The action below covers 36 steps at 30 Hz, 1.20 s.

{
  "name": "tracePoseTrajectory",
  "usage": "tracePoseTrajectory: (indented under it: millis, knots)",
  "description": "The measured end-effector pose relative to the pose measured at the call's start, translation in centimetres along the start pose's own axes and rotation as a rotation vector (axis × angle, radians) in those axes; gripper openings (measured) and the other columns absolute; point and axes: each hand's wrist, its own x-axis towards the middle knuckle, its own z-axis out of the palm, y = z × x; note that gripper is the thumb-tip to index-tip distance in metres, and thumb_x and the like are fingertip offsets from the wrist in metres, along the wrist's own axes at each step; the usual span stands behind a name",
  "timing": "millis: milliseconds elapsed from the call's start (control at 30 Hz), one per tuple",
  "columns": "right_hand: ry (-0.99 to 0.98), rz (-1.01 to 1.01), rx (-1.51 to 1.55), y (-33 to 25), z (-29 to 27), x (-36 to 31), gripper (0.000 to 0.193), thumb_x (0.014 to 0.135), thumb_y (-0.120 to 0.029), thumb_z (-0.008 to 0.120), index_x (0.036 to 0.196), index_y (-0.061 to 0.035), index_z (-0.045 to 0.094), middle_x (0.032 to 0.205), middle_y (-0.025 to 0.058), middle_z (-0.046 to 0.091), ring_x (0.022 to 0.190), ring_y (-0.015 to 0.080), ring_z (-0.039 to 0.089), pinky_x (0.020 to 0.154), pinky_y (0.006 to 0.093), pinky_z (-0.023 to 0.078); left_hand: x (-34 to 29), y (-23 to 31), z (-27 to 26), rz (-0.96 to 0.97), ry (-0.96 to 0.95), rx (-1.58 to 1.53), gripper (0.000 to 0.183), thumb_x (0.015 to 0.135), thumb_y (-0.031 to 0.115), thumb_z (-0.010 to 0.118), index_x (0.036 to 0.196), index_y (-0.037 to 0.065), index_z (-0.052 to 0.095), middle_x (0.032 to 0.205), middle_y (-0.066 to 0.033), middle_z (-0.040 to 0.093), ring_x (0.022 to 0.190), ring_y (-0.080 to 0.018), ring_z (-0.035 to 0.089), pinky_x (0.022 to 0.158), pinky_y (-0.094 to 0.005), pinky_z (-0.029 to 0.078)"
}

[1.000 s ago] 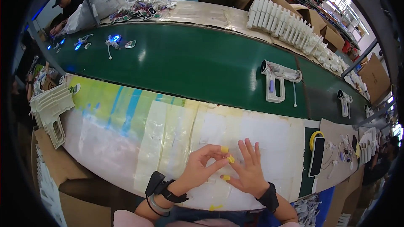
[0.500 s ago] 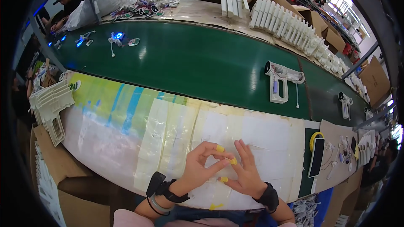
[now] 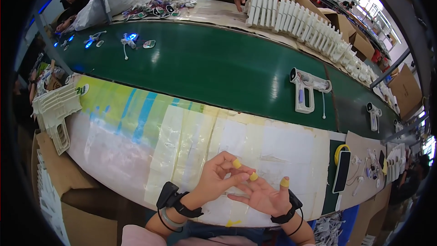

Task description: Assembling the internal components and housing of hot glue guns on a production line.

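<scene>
My left hand (image 3: pixel 217 177) is closed in a pinch at a taped fingertip of my right hand (image 3: pixel 266 196). Yellow tape (image 3: pixel 253 176) wraps that fingertip. More yellow tape bands a finger of my left hand and my right thumb. My right hand is turned palm up, fingers spread, with nothing in it. Both hands are above the white paper-covered worktop (image 3: pixel 291 155). A small strip of yellow tape (image 3: pixel 233 223) sticks to its near edge. Black bands with small devices are on both wrists.
A green conveyor belt (image 3: pixel 205 64) crosses beyond, carrying a gun-shaped white shell (image 3: pixel 304 91) and blue-lit parts (image 3: pixel 129 40). White shells (image 3: pixel 57 109) stack at left. A phone (image 3: pixel 342 171) and yellow tape roll (image 3: pixel 339 152) lie right. A co-worker's hands touch a shell row (image 3: pixel 300 23).
My right hand has rolled palm up, its taped thumb swinging out to the right. My left hand keeps its pinch. Across the belt, the co-worker has set held white shells into the row.
</scene>
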Motion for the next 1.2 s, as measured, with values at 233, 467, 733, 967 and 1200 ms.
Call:
tracePoseTrajectory:
  millis: [233, 467, 733, 967, 1200]
  knots:
    - [0.075, 0.016, -0.033, -0.7, 0.6, 0.5, 0.09, 0.089, -0.082, 0.021, 0.157, -0.0235, 0.028, 0.167, 0.0105, -0.002, 0.152, 0.0334, 0.006, 0.119, 0.0634, 0.005, 0.8, -0.1, 0.0, 0.037, -0.014, 0.059, 0.024, 0.088, -0.009, 0.066, 0.102, 0.003, 0.05, 0.103, -0.02, 0.069, 0.106, -0.0239, 0.068, 0.085, -0.0348, 0.059]
    - [0.203, 0.076, -0.269, -0.5, 2.6, 1.5, 0.094, 0.085, -0.085, 0.027, 0.155, -0.0218, 0.032, 0.166, 0.0098, 0.01, 0.15, 0.0326, 0.016, 0.118, 0.0619, 0.014, -0.2, 0.6, -0.5, 0.129, 0.085, 0.623, 0.038, 0.088, 0.01, 0.075, 0.118, 0.002, 0.052, 0.107, -0.0117, 0.068, 0.093, -0.015, 0.066, 0.088, -0.0331, 0.051]
    - [0.322, -0.017, -0.243, -2.1, 0.7, 0.2, 0.091, 0.091, -0.071, 0.044, 0.159, -0.0162, 0.018, 0.158, 0.0179, 0.03, 0.143, 0.0382, 0.03, 0.116, 0.0574, 0.024, -1.3, 10.2, -16.0, 0.654, 0.895, 1.965, 0.048, 0.075, 0.004, 0.058, 0.123, 0.0, 0.056, 0.127, -0.0232, 0.056, 0.117, -0.0405, 0.052, 0.098, -0.0524, 0.041]
    - [0.292, -0.115, -0.069, -2.6, 1.2, -1.1, 0.083, 0.094, -0.064, 0.046, 0.158, -0.0145, 0.024, 0.155, 0.0204, 0.034, 0.141, 0.0406, 0.034, 0.115, 0.0579, 0.026, -18.0, 30.3, -32.1, -0.084, 1.644, 2.416, 0.063, 0.083, 0.011, 0.062, 0.143, 0.006, 0.041, 0.144, -0.0148, 0.047, 0.136, -0.0337, 0.042, 0.104, -0.0498, 0.043]
    - [0.351, -0.102, -0.052, -2.0, 0.1, -2.7, 0.076, 0.098, -0.057, 0.045, 0.153, -0.0067, 0.031, 0.148, 0.0239, 0.043, 0.134, 0.0404, 0.043, 0.111, 0.0529, 0.035, -17.0, 29.0, -29.6, 0.051, 1.438, 2.474, 0.02, 0.075, 0.008, 0.067, 0.095, 0.008, 0.066, 0.111, -0.0126, 0.065, 0.114, -0.0301, 0.058, 0.083, -0.0507, 0.048]
